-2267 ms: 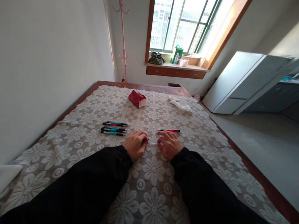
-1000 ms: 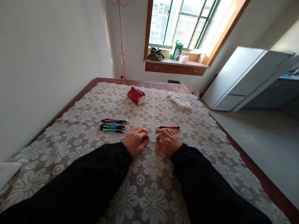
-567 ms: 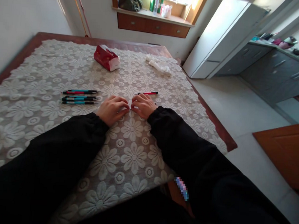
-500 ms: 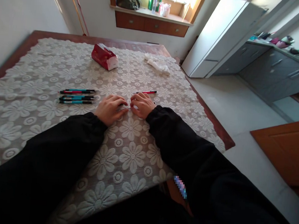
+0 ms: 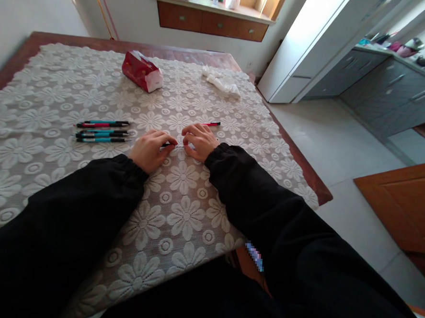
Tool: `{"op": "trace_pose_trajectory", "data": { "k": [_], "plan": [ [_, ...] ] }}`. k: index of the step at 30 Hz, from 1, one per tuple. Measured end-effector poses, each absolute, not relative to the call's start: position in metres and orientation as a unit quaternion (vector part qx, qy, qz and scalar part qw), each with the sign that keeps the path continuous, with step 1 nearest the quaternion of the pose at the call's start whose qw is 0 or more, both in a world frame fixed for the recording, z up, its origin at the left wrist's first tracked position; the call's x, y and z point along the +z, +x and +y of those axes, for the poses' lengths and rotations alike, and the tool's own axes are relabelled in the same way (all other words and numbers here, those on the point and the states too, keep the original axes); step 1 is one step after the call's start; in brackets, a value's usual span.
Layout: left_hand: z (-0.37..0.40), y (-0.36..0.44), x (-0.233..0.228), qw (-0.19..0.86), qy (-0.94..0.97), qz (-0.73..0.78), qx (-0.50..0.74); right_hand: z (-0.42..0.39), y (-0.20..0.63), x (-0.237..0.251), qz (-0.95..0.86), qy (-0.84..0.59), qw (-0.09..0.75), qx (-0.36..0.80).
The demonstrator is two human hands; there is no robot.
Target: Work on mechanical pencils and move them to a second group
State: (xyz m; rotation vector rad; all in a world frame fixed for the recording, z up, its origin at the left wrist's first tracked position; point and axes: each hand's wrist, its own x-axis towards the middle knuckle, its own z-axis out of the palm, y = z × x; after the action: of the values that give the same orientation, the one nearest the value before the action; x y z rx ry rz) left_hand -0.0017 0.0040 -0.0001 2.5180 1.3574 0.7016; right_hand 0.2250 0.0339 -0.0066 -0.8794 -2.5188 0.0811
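Note:
My left hand (image 5: 151,150) is closed in a pinch on a thin dark pen-like piece (image 5: 165,145), resting low over the lace tablecloth. Just to its right, my right hand (image 5: 201,141) has its thumb and fingers pressed together; what they hold is hidden. A fine thin line shows in the small gap between the fingertips. Beyond the right hand lies a red pen (image 5: 211,124) with a black end, partly covered by the fingers. Left of my left hand, several turquoise and black pens (image 5: 100,139) lie side by side, with a red and black pen (image 5: 101,125) among them.
A flowered lace tablecloth (image 5: 187,217) covers the wooden table. Toward the far side lie a red tissue pack (image 5: 140,72) and a crumpled white plastic piece (image 5: 222,83). The table's wooden edge (image 5: 318,189) runs along the right, with a white refrigerator (image 5: 294,49) beyond.
The view has tilted slightly down and shifted. My fingertips are a little further apart, and more of the dark piece shows in my left hand.

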Motion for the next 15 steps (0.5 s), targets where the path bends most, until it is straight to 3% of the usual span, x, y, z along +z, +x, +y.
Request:
{"op": "trace_pose_trajectory", "data": {
  "k": [15],
  "plan": [
    [0.0002,-0.0014,0.0017,0.094,0.849,0.444,0.27,0.0324,0.2234,-0.006,-0.908,-0.318,0.271,0.023]
  ]
}}
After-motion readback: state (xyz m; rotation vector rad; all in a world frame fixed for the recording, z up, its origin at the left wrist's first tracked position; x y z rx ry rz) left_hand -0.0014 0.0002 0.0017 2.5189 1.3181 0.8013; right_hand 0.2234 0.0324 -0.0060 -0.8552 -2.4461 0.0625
